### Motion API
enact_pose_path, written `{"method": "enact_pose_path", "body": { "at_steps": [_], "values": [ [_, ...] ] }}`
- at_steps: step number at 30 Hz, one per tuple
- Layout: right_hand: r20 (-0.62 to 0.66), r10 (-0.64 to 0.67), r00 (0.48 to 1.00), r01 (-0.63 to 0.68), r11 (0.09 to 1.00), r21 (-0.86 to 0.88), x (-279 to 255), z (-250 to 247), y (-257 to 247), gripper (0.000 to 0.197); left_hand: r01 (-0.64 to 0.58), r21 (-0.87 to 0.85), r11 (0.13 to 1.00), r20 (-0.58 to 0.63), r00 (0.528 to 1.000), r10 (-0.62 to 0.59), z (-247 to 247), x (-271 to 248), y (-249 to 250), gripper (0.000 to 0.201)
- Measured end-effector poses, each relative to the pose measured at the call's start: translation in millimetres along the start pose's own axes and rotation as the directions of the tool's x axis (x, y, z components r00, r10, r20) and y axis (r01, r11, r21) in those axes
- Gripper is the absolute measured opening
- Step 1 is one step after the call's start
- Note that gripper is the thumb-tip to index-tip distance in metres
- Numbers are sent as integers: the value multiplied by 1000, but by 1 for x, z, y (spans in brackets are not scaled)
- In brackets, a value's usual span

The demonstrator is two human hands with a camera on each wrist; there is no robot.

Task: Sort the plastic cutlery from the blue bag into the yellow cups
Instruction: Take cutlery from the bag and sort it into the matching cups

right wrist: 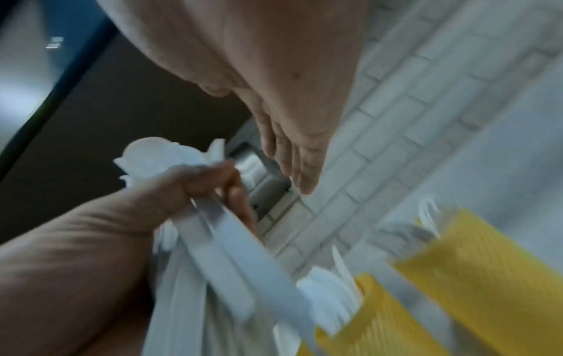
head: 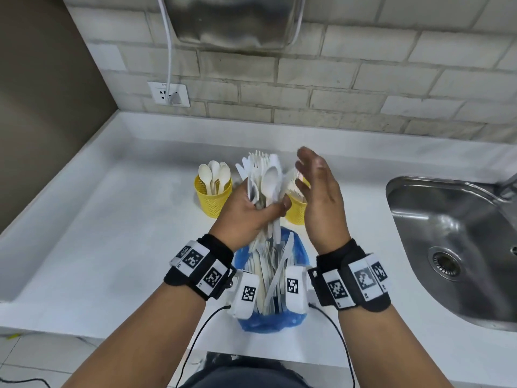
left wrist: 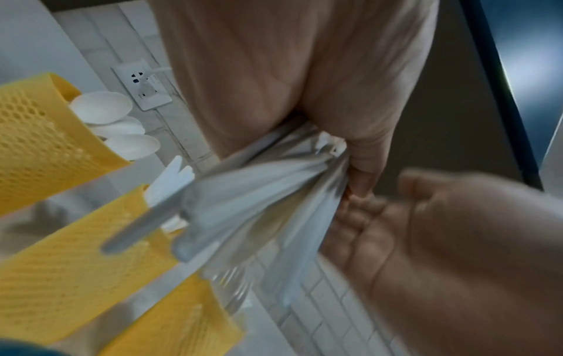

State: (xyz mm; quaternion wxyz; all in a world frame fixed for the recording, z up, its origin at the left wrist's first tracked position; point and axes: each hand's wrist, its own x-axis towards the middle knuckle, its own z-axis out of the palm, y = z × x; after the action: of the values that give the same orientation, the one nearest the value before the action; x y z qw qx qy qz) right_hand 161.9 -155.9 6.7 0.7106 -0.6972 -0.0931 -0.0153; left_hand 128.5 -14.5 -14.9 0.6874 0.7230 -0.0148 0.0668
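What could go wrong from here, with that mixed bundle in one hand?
1. The left hand grips a mixed bundle of cutlery by the handles alone; pieces could slip back into the blue bag.
2. The open right hand hangs close to the right yellow cup and might tip it.

Matt white plastic cutlery (head: 263, 180); perforated yellow plastic cups (head: 213, 198); thin glossy blue plastic bag (head: 272, 320); smooth white bench (head: 112, 233); shiny stainless-steel sink (head: 458, 239) at three o'clock.
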Motion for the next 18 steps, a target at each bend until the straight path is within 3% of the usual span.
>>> {"method": "enact_pose_path", "body": {
  "at_steps": [2,4,6,8,10,13,18],
  "values": [
    [-1,260,965,-254,943,214,-5,4,7,52,-20,-54,998,-43,999,18,-6,0,16,12],
    [146,499,854,-520,807,280,-12,11,15,56,-29,-158,987,-68,998,19,-8,0,28,15],
    [358,589,724,-687,665,294,-19,18,20,60,-32,-209,977,-74,997,17,-6,0,34,18],
    [483,575,661,-749,545,377,-21,25,19,57,-26,-180,983,-56,998,16,-4,1,31,16],
    [507,558,658,-752,442,490,-18,30,15,50,-18,-125,992,-34,999,14,-5,1,25,13],
    [456,564,688,-722,465,513,-13,41,18,36,-9,-37,999,-26,1000,8,-13,4,15,14],
    [413,526,743,-650,421,633,-12,55,30,33,-17,65,998,-36,999,19,-17,10,2,52]
  ]
}}
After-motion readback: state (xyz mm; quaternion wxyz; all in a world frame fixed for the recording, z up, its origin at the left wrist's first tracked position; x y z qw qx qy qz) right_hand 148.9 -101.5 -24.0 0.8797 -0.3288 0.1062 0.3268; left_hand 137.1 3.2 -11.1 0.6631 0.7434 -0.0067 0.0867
